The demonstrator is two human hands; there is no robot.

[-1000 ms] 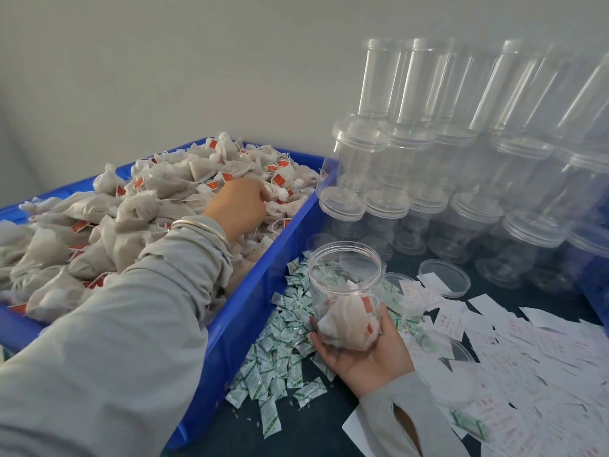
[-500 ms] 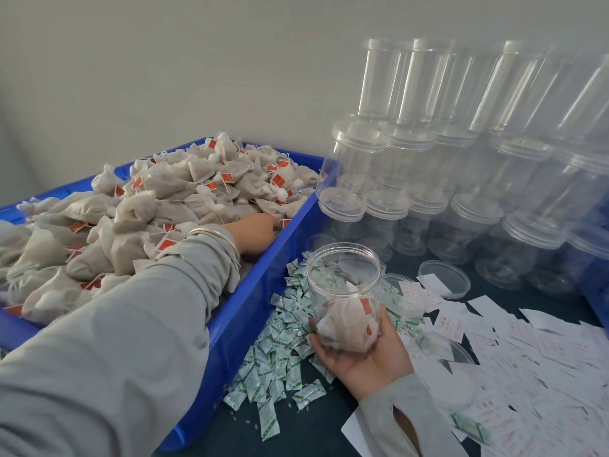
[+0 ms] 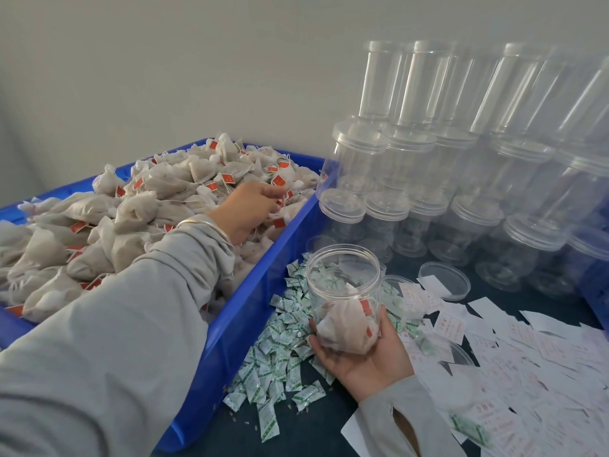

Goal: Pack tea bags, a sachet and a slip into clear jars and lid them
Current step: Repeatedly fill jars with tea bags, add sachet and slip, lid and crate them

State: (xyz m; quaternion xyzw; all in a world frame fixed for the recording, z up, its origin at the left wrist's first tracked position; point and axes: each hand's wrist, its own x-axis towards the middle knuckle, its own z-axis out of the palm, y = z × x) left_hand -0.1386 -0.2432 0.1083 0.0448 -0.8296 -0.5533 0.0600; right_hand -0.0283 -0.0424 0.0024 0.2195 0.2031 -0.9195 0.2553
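A blue bin (image 3: 237,328) on the left is heaped with beige tea bags (image 3: 155,199) bearing red tags. My left hand (image 3: 245,209) reaches into the heap near the bin's right wall, and its curled fingers pinch a tea bag by the tag end. My right hand (image 3: 365,354) grips an open clear jar (image 3: 344,291) from below, upright beside the bin. The jar holds a few tea bags at its bottom. Green-and-white sachets (image 3: 280,344) lie piled between the bin and the jar. White paper slips (image 3: 514,354) cover the table on the right.
Lidded clear jars (image 3: 461,199) are stacked in rows at the back right, against the wall. Loose clear lids (image 3: 443,280) lie on the dark table among the slips. A blue edge (image 3: 596,291) shows at the far right.
My left hand has moved from low by the bin's near-right wall up into the heap and closed on a tea bag. The jar in my right hand stays where it was.
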